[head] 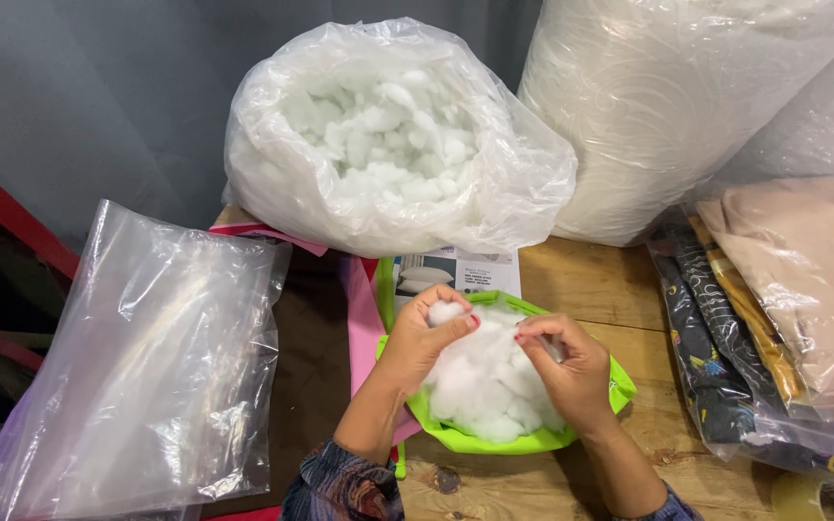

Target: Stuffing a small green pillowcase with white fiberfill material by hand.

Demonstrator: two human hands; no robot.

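Note:
A bright green fabric cover point(494, 442) lies open on the wooden table point(591, 280), filled with white fluffy stuffing point(485, 386). My left hand point(427, 338) pinches a tuft of that stuffing at the top of the pile. My right hand point(571, 371) grips stuffing on the pile's right side, fingers curled into it. Both hands sit over the green cover, close together.
A big clear plastic bag of white stuffing point(388, 135) stands open behind the cover. A large wrapped white roll point(658, 106) fills the back right. Bagged folded fabrics point(784, 309) lie at right. An empty clear bag point(156, 367) lies at left, pink cloth point(364, 328) beside the cover.

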